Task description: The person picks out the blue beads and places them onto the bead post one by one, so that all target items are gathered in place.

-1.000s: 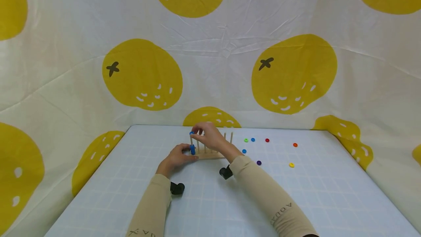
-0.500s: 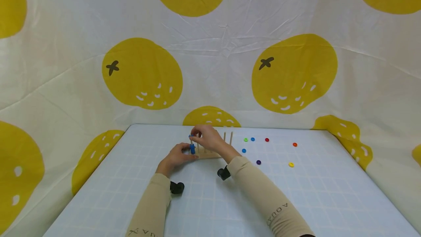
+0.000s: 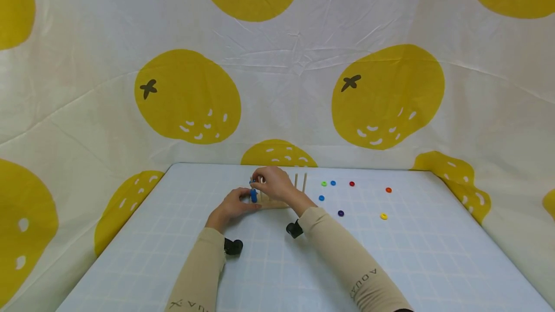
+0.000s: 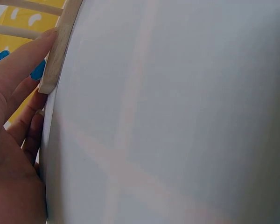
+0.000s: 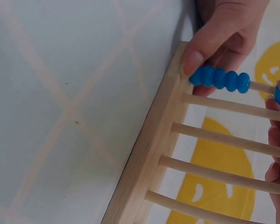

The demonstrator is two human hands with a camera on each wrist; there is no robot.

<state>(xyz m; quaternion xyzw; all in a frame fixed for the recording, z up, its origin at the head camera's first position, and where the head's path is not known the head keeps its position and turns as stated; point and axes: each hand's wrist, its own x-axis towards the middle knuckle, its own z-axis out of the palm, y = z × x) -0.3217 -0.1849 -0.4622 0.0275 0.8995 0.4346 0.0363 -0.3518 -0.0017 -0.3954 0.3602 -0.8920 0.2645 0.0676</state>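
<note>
A wooden peg rack (image 5: 144,140) with upright pegs stands on the table. My left hand (image 3: 234,204) holds the left end of its base, thumb on the front and fingers behind. Beside that thumb, several blue beads (image 5: 219,78) sit stacked at the foot of the end peg. Higher on the same peg is another blue bead (image 5: 279,94), pinched by the fingertips of my right hand (image 3: 275,184). A short stretch of bare peg shows between this bead and the stack. In the head view my right hand covers part of the middle pegs.
To the right of the rack lie loose beads: green (image 3: 324,184), blue (image 3: 333,183), another blue (image 3: 322,198), red (image 3: 352,184), purple (image 3: 341,213), orange (image 3: 388,190) and yellow (image 3: 384,216). A fruit-print cloth (image 3: 299,105) hangs behind the table (image 3: 433,254).
My right hand has come down along the end peg, bringing the pinched blue bead lower toward the stack. My left hand keeps its place on the base.
</note>
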